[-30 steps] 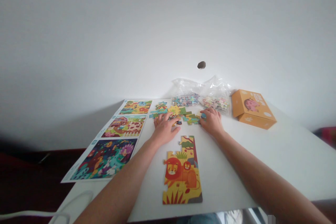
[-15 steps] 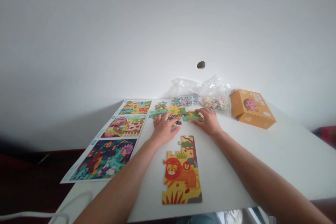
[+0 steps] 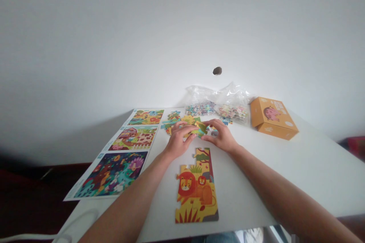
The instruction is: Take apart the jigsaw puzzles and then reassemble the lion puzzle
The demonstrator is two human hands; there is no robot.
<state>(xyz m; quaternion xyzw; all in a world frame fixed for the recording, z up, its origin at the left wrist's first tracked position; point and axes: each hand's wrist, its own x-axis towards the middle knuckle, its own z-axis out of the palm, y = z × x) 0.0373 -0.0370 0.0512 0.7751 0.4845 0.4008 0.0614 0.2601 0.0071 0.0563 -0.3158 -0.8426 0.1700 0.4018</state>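
A green and yellow jigsaw piece (image 3: 202,128) is tilted up between my two hands over the loose pieces. The fingers and thumb of my right hand (image 3: 222,136) pinch it from the right. From the left, my left hand (image 3: 180,139) closes on its other side, partly covering the pieces beneath. Loose jigsaw pieces (image 3: 173,115) lie behind and around my hands. Closer to me rests a joined lion section (image 3: 196,193) of the puzzle, its left edge stepped and knobbed. Neither hand touches it.
Left of my hands lies a sheet with three printed pictures (image 3: 129,136). Clear bags of puzzle pieces (image 3: 232,110) stand against the wall, beside an orange box (image 3: 275,117). A white cable (image 3: 31,237) crosses the table's front left corner.
My right hand has moved left and lifted the piece to a tilt. The left hand has shifted slightly right, its fingers drawing together by the piece. The lion section stays put.
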